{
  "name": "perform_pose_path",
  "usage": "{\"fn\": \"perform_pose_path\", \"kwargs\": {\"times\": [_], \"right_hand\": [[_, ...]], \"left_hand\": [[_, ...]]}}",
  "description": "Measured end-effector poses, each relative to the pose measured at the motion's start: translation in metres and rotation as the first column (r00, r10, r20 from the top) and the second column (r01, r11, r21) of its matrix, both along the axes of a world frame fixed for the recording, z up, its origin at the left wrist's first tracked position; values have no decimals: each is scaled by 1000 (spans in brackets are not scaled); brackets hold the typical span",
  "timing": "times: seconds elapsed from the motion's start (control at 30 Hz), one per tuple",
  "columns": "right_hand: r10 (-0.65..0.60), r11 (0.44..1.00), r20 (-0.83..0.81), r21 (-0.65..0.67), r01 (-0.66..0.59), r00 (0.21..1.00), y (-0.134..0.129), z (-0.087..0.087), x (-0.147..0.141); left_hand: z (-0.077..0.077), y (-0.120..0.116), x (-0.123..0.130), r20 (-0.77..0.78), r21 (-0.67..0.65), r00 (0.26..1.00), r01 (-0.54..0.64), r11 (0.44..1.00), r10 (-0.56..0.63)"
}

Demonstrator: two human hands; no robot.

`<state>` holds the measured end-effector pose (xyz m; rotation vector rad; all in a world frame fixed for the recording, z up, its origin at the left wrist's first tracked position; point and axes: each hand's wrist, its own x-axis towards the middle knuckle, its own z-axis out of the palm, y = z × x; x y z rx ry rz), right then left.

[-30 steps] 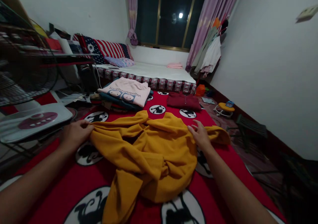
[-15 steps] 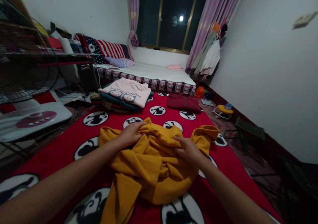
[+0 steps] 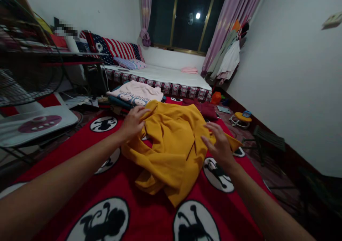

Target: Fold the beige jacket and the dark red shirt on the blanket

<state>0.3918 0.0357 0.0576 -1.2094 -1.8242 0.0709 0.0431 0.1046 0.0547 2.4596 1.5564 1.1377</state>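
On the red blanket with black-and-white cartoon roundels [image 3: 88, 194], the mustard-yellow fleece garment [image 3: 171, 145] lies partly lifted, its far edge raised toward the stack of folded clothes topped by a pale pink printed shirt [image 3: 136, 95]. My left hand [image 3: 132, 123] pinches the garment's upper left edge; that grip is closed on the cloth. My right hand [image 3: 220, 145] hovers just beside the garment's right side, fingers spread wide, holding nothing.

To do this step well, in my judgement:
1. Keep the left pinch firm on a seam or hem, not on loose fabric.
2. Bring the right hand onto the matching edge, so both hands hold the same line.
3. Pull the edge taut before lowering it, so the bunched folds near me drop out flat.

Against the picture half a second earlier: both hands then pressed into the crumpled middle of the garment, close together. Now the left hand has carried the edge up and away, the right hand has released, and the cloth has opened into a broader sheet, covering most of the dark red folded garment [image 3: 208, 109] beyond it.
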Motion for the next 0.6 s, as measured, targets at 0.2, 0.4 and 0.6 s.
{"fn": "perform_pose_path", "kwargs": {"times": [0.2, 0.4, 0.6], "right_hand": [[491, 810, 206, -465, -357, 847, -88, -35, -2], [534, 801, 333, -494, -339, 777, -100, -39, -34], [401, 886, 374, -392, -249, 836, -78, -65, -54]], "left_hand": [[-26, -75, -10, -191, -303, 855, 416, 858, -482], [-23, -85, 10, -250, -383, 732, 526, 759, -634], [-23, -80, 36, -316, -427, 666, 537, 728, -676]]}}
